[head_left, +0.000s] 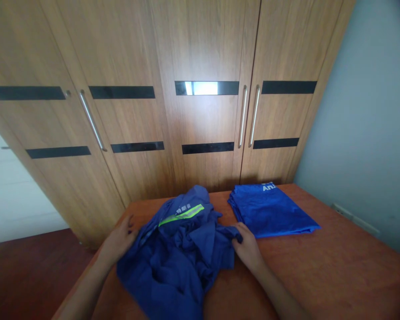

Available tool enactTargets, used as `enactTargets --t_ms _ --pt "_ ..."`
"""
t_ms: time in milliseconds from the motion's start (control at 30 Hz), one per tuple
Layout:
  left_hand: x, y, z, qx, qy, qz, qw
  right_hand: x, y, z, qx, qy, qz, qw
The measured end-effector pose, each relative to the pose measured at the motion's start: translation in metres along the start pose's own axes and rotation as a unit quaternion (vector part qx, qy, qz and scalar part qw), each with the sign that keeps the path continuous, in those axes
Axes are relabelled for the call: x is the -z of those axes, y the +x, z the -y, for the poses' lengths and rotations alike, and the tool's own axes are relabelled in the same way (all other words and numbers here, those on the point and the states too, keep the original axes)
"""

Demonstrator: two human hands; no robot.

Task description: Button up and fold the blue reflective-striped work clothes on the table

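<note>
Crumpled garment (183, 262), pinched by right hand (249, 249); left hand (120, 240) splayed alongside; wardrobe (206, 49) closed.

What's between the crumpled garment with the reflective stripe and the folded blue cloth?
In the head view, a narrow strip of table shows between them toward the wardrobe; nearer the camera, the right hand is there, pinching the garment.

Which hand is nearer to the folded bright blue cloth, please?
The right hand: it grips the rumpled garment beside the folded cloth's near left corner. The left hand is farther, at the garment's left side.
</note>
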State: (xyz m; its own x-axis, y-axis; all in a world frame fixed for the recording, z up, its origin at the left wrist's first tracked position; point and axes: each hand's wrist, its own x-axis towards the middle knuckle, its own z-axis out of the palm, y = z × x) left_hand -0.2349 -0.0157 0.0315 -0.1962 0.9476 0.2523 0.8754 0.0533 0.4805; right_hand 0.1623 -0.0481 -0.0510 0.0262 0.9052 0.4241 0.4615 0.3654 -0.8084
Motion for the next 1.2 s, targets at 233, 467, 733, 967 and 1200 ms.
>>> enactTargets --t_ms 233,467,733,967,1200 --pt "0.003 0.013 -0.024 -0.122 0.100 0.043 0.987 0.006 0.021 -0.006 -0.059 0.160 -0.044 0.984" --pt "-0.028 0.025 -0.034 -0.103 0.068 0.119 0.985 -0.027 0.091 0.052 0.060 -0.048 0.054 0.996" --pt "-0.027 0.009 -0.038 -0.078 0.076 0.054 0.993 -0.061 0.123 0.091 0.151 -0.080 0.128 0.977" --pt "0.000 0.014 -0.028 -0.071 0.072 -0.017 0.995 -0.001 0.137 0.075 0.196 -0.108 0.146 0.964" --pt "0.008 -0.009 -0.035 -0.139 0.037 -0.053 0.988 0.106 0.096 0.022 0.145 -0.098 0.004 0.985"
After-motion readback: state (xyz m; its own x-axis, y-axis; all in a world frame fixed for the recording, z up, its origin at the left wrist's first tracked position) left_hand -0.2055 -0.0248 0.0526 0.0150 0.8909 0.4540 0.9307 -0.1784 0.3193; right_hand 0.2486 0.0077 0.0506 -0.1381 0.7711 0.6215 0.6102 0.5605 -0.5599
